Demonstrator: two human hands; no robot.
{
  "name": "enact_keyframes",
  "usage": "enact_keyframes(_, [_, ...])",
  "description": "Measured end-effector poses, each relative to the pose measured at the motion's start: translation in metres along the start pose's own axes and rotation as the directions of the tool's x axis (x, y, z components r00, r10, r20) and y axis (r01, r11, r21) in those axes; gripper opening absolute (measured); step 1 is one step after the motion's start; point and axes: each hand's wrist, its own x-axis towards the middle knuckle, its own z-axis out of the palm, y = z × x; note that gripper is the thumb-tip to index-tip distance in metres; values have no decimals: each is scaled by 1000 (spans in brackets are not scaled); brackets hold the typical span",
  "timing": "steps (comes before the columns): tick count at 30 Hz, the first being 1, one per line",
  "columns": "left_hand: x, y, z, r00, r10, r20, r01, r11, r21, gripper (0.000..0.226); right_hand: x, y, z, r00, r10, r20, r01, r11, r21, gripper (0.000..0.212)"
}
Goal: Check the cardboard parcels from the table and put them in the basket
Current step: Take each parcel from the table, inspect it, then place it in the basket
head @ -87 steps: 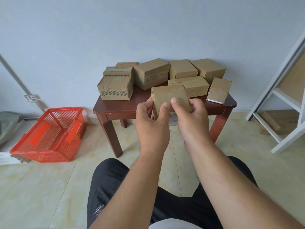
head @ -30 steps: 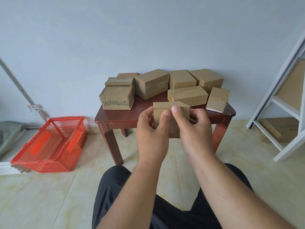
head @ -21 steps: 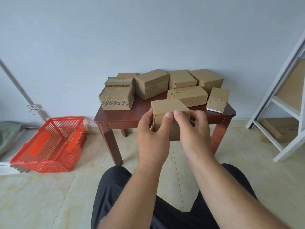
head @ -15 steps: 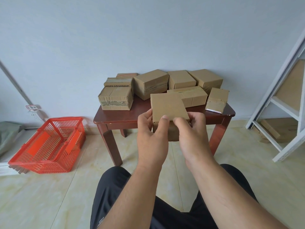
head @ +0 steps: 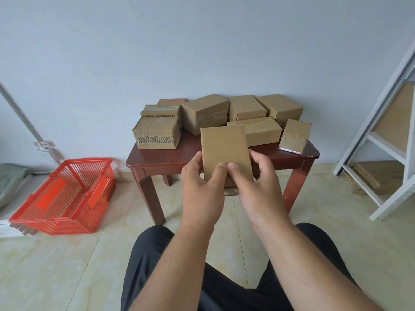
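1. While both hands pinch the parcel in the head view, left hand and right hand grip its lower edge, thumbs on the near face.
2. Its long axis runs upright, the broad face towards the person.
3. Low and well off left of the grip sits the basket; the left hand is nearer.

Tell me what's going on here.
A seated person holds one cardboard parcel up in both hands, the left hand and right hand each keeping a grip on its lower part, a broad plain face towards the camera. Several more parcels lie on the small wooden table behind it. The red basket stands on the floor to the left; no parcels show in it.
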Motion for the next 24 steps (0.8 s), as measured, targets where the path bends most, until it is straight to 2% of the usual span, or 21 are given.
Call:
enact_keyframes(7, [-12,-8,0,998,54,-41,-51,996,75,48,9,1,1,996,15,-93,-14,1000,15,36])
enact_keyframes(13, [-5,-5,-1,989,41,-143,-33,998,56,38,1,5,-1,999,9,-46,-9,1000,3,39])
enact_keyframes(18, [-10,-4,-2,992,54,-111,-44,994,98,61,-1,5,-2,1000,-11,4,11,1000,-21,41])
enact_keyframes(21, [-14,-3,-2,995,70,-68,-61,990,124,48,3,3,-2,1000,-14,-12,14,999,-49,27])
enact_keyframes(24, [-16,-2,-1,994,69,-88,-60,993,100,40,6,3,-2,999,-10,-36,6,994,-106,37])
